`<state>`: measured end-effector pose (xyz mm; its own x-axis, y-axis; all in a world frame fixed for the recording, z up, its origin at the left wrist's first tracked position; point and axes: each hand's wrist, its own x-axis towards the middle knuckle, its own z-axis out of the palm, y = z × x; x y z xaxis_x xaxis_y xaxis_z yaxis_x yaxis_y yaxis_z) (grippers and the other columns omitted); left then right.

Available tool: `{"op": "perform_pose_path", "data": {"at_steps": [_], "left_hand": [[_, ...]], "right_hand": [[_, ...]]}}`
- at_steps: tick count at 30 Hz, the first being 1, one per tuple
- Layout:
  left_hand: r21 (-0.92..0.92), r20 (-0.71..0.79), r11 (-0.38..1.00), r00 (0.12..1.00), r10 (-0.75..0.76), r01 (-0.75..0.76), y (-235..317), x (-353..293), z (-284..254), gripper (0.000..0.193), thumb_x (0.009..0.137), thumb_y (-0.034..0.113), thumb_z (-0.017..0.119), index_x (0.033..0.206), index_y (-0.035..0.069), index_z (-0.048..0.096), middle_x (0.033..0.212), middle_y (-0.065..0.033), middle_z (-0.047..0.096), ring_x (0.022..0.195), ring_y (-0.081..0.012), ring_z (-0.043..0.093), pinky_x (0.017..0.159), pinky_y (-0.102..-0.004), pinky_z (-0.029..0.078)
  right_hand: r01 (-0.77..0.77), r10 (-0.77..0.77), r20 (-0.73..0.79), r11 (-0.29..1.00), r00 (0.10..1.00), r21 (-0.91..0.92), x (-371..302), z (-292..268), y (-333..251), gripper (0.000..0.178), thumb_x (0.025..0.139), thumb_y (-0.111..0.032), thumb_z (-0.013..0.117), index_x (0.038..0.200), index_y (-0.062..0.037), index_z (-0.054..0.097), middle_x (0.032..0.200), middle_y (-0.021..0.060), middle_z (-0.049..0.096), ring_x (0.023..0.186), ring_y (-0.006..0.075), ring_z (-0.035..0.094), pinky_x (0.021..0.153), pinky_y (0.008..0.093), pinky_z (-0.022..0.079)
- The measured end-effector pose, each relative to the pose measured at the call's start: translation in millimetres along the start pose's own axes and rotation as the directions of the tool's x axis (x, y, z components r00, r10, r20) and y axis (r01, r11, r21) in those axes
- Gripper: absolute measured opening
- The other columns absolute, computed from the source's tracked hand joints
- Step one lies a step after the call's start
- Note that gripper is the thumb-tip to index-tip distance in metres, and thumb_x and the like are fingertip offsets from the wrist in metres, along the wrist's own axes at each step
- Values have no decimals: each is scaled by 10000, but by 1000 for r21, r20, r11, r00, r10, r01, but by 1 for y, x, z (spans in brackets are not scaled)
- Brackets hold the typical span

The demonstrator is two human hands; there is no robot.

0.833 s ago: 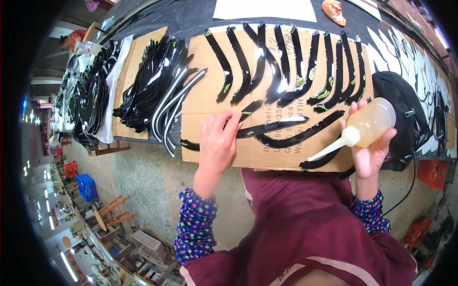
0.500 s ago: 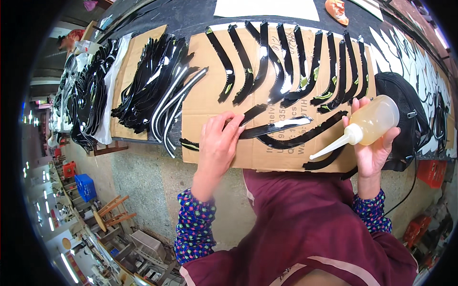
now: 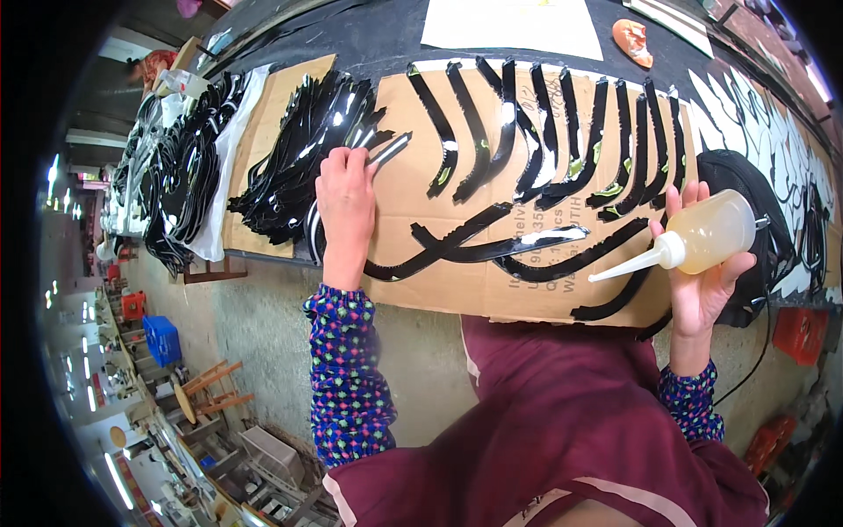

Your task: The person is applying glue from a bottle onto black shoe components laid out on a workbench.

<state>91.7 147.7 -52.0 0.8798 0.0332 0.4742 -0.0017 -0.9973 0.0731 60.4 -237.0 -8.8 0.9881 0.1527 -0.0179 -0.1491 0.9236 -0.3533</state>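
Across a dark-covered worktable [image 3: 378, 48], has the left hand [image 3: 345, 200] at the left edge of a cardboard sheet [image 3: 399, 195], over white-striped black strips [image 3: 391, 148] and beside a heaped pile of black strips [image 3: 299, 158], with fingers bent down; cannot tell whether pinching any. Wraps the right hand [image 3: 696, 303] around a squeeze bottle [image 3: 716, 233] of pale yellow liquid, with nozzle [image 3: 627, 264] toward the cardboard. Looks part-way along: shows curved black strips [image 3: 508, 105] set out in a row on the cardboard's far half and others crossing nearer, with plenty heaped at left, seemingly not yet laid out.
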Motion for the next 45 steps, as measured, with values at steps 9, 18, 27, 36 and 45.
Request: {"op": "perform_pose_path", "data": {"at_steps": [9,18,27,36,45], "left_hand": [[-153,51,988,999,-2,9,-14,-6,15,138,778,100,537,895,41,493,814,-120,500,784,-290,470,678,-383,380],[-208,103,973,992,-77,97,-12,-7,10,149,737,86,592,795,29,467,757,-122,483,728,-292,457,660,-399,367],[92,-44,994,997,64,-59,7,-13,8,168,760,122,575,779,52,424,738,-92,455,721,-271,464,621,-375,372],[-81,171,997,985,16,-3,2,-22,5,140,764,51,543,776,25,406,767,-135,471,738,-300,453,637,-379,357],[-183,59,972,988,-140,149,23,-38,3,105,802,32,512,835,-8,421,939,-126,475,781,-248,448,719,-329,367]], "right_hand": [[102,-106,40,991,994,88,-14,5,-23,666,661,-149,704,1240,-122,377,1360,121,237,1278,303,135,1046,499,74],[203,-202,27,979,979,-26,-38,-6,-45,740,668,-260,702,1253,-22,315,1304,112,328,1249,306,228,1028,508,161],[224,-224,34,974,974,19,-54,-18,-65,743,665,-260,705,1256,-34,316,1303,102,333,1249,298,231,1033,500,159],[277,-278,-3,955,960,-106,-56,-41,-72,796,626,-289,739,1262,-60,318,1286,79,364,1232,284,274,1015,513,190],[76,-78,41,996,996,49,-44,-79,-66,870,570,-66,770,1269,-119,253,1247,14,340,1199,220,309,1022,487,219]]}}
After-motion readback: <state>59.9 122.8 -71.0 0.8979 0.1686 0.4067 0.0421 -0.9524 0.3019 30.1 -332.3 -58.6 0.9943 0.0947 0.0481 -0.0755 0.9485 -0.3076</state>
